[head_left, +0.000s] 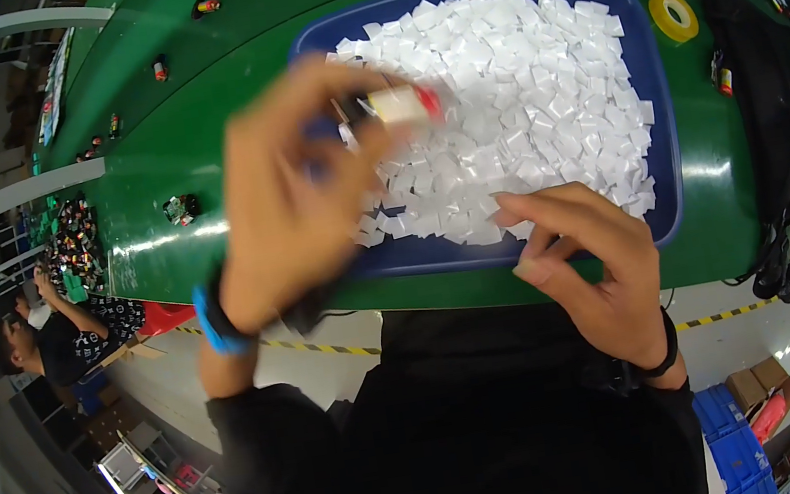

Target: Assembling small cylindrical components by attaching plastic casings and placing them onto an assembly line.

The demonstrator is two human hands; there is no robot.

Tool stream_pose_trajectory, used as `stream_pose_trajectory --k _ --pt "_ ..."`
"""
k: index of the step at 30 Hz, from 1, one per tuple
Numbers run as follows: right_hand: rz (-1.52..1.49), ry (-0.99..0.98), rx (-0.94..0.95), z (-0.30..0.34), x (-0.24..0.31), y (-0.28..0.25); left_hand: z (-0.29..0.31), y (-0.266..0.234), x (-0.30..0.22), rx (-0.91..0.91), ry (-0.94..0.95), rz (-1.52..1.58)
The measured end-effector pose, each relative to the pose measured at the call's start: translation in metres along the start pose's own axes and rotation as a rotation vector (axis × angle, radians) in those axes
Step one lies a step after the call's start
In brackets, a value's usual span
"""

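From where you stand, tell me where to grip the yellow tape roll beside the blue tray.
Grip the yellow tape roll across its outer rim, coming from above. It lies flat on the green table, clear of the blue tray, so both sides are probably free; its centre hole also offers a hooking point.

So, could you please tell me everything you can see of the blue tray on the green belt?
The shallow blue plastic tray is rectangular with rounded corners and a raised rim, lying flat on the green conveyor surface. It is heaped with small white translucent square packets, mostly covering its floor. The right hand rests at its near edge, fingers touching the packets. The left hand, blurred, holds a small white and red cylinder above its left part.
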State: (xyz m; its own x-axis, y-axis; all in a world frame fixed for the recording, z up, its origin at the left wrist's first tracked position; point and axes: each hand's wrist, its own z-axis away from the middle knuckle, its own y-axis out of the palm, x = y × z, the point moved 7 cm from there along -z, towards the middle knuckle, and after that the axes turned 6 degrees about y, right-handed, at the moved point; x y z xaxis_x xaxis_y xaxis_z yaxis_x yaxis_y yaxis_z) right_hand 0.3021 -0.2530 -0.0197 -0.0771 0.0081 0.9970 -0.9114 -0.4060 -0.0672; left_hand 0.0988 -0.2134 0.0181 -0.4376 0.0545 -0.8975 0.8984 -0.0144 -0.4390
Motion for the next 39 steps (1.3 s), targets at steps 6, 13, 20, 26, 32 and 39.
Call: stream_pose_trajectory --k 6,13,20,26,32,39 --pt "0.102 -0.038 -0.011 0.003 0.040 -0.005 -0.162 -0.119 0.101 0.092 -0.128 -0.379" --pt "0.192 0.043 -0.024 -0.010 0.064 -0.012 -0.258 -0.139 0.107 -0.136 0.423 -1.273" --pt "0.237 -0.032 -0.052 -0.020 0.087 0.019 -0.232 -0.123 0.136 0.279 0.010 -0.110" --pt "0.318 -0.092 -0.307 -0.035 0.068 0.009 -0.055 -0.048 -0.006 0.379 0.154 0.016" --pt "0.511 -0.365 -0.081 -0.030 0.056 0.048 0.026 -0.026 -0.006 0.319 0.063 0.098" --pt "0.500 -0.342 -0.168 -0.013 0.035 0.038 0.054 -0.005 0.004 0.339 0.173 0.235"
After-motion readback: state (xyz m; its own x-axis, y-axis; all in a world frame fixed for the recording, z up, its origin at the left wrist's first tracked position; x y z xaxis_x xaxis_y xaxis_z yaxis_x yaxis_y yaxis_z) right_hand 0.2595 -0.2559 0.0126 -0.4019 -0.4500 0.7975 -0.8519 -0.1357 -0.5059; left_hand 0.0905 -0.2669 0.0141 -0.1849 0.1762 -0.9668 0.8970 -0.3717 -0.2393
